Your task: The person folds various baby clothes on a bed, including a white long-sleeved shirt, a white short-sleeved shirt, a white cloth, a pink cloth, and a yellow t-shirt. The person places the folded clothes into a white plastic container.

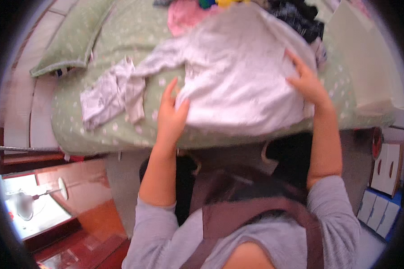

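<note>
A white long-sleeved garment lies spread on a green bed sheet with a small floral print. My left hand is at its lower left edge, thumb by the fabric and fingers apart. On the right side, my right hand rests on or just over the cloth, fingers spread. One sleeve stretches left to a crumpled pale piece of clothing; whether the two are joined, I cannot tell. Slight blur hides the exact finger contact.
Behind the garment lie pink clothing and dark clothing. A green pillow is at the far left, and a pale panel stands on the right. Lower left is a lit white surface; a white cabinet stands at right.
</note>
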### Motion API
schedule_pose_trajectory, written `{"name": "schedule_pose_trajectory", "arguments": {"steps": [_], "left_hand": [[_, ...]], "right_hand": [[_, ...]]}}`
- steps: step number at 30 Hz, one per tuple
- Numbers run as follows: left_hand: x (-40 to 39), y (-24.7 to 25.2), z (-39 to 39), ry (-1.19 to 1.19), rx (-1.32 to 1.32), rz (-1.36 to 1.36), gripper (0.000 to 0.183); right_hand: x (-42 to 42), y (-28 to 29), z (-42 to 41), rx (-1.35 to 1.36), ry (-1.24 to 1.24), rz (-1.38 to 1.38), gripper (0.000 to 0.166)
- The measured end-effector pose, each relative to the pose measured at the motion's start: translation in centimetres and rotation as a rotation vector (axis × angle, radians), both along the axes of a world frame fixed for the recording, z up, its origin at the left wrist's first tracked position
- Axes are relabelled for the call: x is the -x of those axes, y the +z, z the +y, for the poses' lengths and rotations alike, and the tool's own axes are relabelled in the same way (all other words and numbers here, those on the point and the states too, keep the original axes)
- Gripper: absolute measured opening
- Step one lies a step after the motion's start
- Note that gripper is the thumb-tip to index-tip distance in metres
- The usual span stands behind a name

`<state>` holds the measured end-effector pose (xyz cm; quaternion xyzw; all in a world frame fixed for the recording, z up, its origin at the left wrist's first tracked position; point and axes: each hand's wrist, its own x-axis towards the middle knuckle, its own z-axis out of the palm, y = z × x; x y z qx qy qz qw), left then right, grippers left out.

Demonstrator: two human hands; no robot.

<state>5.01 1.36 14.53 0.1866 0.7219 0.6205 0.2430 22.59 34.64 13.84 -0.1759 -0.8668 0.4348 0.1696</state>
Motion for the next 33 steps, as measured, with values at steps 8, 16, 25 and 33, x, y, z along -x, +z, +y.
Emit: {"name": "schedule_pose_trajectory", "arguments": {"steps": [8,16,25,33], "left_hand": [[2.1,1.3,-6.0,-0.403,0.344,-0.056,0.023],[7.2,-2.6,-7.8,0.223,-0.031,-0.370,0.023],[9.5,-3.1,-7.0,0.704,-0.745,-0.073,0.044],[10.5,-3.3,-8.6,0.882,-0.750,-0.392,0.032]], "right_hand": [[-1.0,4.1,-2.5,0.057,0.130,-0.390,0.046],[-1.1,-0.8,2.4,-0.391,-0.463,-0.346,0.039],[-2.4,-3.2,7.6,-0.471,-0.701,-0.255,0.065],[-3.2,2.4,4.5,1.188,-0.159,0.324,0.033]]}}
